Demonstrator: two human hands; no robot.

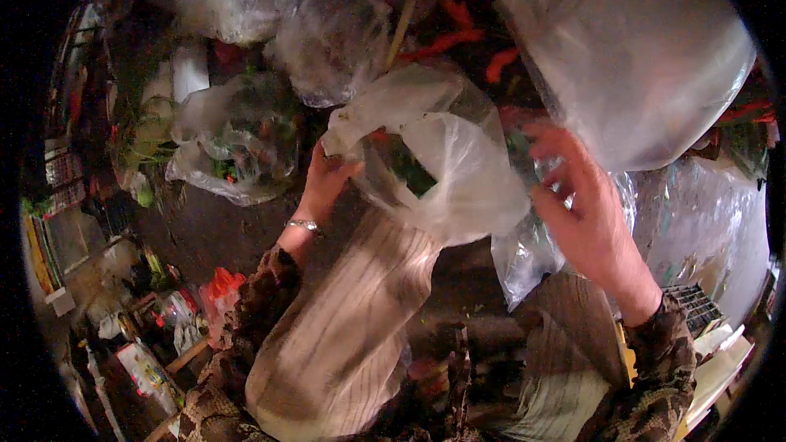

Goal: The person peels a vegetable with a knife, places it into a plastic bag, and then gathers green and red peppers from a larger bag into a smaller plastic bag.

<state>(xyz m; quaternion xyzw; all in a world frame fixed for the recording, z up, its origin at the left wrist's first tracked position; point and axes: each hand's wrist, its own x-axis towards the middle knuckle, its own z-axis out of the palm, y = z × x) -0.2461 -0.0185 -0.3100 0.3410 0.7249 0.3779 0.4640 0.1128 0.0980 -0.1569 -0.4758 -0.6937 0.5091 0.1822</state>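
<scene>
My left hand (332, 180) pinches the rim of a clear plastic bag (483, 180) on its left side. The bag's mouth gapes, and something dark green (409, 170) shows inside or through it; its kind cannot be made out. My right hand (577, 213) is just right of the bag, slightly blurred, with fingers bent and apart and nothing plainly held. Below and behind it hangs another crinkled clear plastic piece (524, 262). A large, flat clear plastic bag (630, 57) lies at the upper right, close beyond my right hand.
Filled clear bags (332, 33) stand at the far side. A knotted clear bag with greenery (237, 147) lies left of my left hand. A red plastic bag (221, 286) sits at lower left among clutter. A dark crate (694, 307) is at right. My striped trouser legs (344, 336) are below.
</scene>
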